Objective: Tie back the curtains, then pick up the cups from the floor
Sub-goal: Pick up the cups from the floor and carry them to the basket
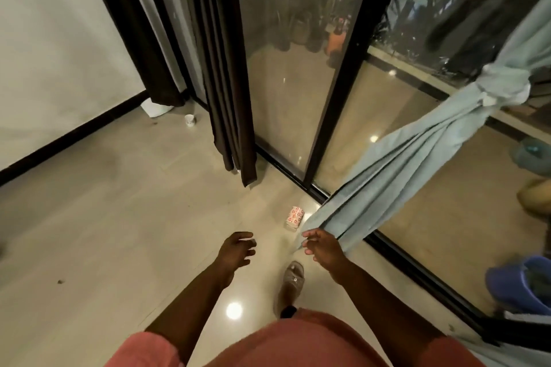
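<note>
A pale blue curtain [423, 155] is knotted at the right [501, 86], and its tail slants down to the floor. A dark brown curtain [226, 68] hangs loose along the glass door. One red-patterned paper cup [294, 216] lies on its side on the tiles by the blue curtain's end. A small white cup [189, 120] stands far left near the wall. My left hand [235, 250] hovers over the floor, fingers spread and holding nothing. My right hand [323, 249] is beside the blue curtain's lower edge, fingers loose, gripping nothing.
Sliding glass doors with a black frame [343, 68] run diagonally across the view. A white object [155, 109] lies at the brown curtain's foot by the wall. My sandalled foot [290, 283] is on the glossy tiles. A blue tub [518, 283] sits at the right.
</note>
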